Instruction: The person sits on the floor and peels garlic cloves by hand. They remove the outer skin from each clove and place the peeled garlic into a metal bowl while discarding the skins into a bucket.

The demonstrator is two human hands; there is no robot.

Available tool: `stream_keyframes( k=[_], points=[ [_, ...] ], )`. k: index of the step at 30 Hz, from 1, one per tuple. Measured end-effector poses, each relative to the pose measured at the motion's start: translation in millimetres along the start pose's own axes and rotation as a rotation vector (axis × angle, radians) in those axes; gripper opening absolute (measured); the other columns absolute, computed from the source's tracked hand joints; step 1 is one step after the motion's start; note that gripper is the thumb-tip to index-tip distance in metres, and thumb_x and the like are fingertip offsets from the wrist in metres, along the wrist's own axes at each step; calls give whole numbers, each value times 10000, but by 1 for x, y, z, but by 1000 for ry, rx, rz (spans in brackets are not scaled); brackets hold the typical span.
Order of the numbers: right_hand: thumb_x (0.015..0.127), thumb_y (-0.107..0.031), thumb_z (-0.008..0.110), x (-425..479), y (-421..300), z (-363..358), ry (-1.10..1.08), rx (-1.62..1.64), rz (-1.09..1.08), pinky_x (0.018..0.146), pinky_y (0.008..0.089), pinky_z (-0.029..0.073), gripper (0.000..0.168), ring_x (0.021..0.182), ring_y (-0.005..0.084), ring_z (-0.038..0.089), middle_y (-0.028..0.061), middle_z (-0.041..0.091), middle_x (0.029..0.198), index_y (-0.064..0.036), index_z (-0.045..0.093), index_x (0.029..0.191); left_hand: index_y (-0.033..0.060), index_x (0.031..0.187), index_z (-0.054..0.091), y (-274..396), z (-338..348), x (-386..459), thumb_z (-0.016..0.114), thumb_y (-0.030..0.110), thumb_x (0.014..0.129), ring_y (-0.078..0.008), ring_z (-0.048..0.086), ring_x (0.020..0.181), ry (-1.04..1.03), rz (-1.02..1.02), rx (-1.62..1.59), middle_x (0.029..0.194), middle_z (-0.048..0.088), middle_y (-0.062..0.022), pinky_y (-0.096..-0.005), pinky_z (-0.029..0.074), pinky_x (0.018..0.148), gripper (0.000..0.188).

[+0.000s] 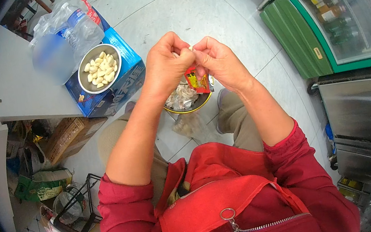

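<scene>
My left hand point(169, 63) and my right hand point(220, 62) meet fingertip to fingertip, pinching a small pale garlic clove point(191, 48) between them. Another pale piece shows partly inside the curled fingers of my left hand. Below the hands, a round bin with a yellow rim point(194, 109) holds papery garlic skins point(183, 96) and a red and yellow packet point(198, 82). To the left, a steel bowl point(83, 81) of peeled garlic cloves point(101, 69) rests on a blue cardboard box point(123, 55).
Plastic bottles point(81, 22) in clear wrap lie behind the bowl. A white panel point(23, 74) and a brown carton point(66, 138) are at left. At right stand a green-framed glass-door cooler point(327, 60) and a steel cabinet point(359, 98). A plastic bag point(190, 126) lies on the floor between my feet.
</scene>
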State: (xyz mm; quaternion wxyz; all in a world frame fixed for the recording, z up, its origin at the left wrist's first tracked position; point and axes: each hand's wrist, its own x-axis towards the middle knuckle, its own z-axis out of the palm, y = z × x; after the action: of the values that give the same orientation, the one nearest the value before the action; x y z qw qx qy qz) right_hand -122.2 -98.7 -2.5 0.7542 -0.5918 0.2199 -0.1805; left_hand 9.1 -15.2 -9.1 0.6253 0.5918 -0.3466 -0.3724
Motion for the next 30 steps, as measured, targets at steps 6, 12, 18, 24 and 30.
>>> stream_keyframes(
  k=[6, 12, 18, 24, 30],
  points=[
    [931, -218, 549, 0, -4, -1, 2, 128, 1, 588, 239, 484, 224, 616, 95, 542, 96, 606, 849, -5, 497, 980, 10, 849, 556, 13, -2, -2, 615, 73, 822, -81, 557, 665, -64, -20, -140, 766, 609, -48, -223, 462, 589, 90],
    [934, -222, 544, -1, -6, -5, -37, 159, 6, 607, 238, 486, 229, 650, 100, 559, 90, 603, 864, -6, 502, 998, 5, 910, 552, 20, -10, -1, 631, 95, 851, -95, 580, 713, -192, -103, -173, 815, 618, -52, -221, 475, 649, 134],
    [934, -199, 537, -7, -12, -9, 16, 84, 22, 612, 241, 478, 206, 649, 110, 563, 81, 598, 857, -5, 509, 995, 19, 894, 552, 14, 6, -5, 638, 109, 844, -99, 570, 735, -146, -76, -202, 808, 605, -38, -241, 478, 676, 134],
    [938, -151, 515, 1, -7, 3, -69, 120, 34, 607, 252, 481, 152, 654, 119, 566, 76, 600, 844, -5, 498, 977, 52, 808, 548, 7, -17, -5, 671, 138, 811, -64, 524, 725, -63, 27, 129, 771, 598, -3, -230, 445, 662, 150],
    [932, -176, 541, -7, -9, -7, -95, 68, 69, 608, 258, 493, 182, 653, 112, 566, 69, 591, 819, -8, 481, 969, 24, 818, 510, 8, -5, -5, 628, 108, 833, -78, 556, 707, -112, 132, 306, 764, 600, -31, -215, 451, 626, 146]
  ],
)
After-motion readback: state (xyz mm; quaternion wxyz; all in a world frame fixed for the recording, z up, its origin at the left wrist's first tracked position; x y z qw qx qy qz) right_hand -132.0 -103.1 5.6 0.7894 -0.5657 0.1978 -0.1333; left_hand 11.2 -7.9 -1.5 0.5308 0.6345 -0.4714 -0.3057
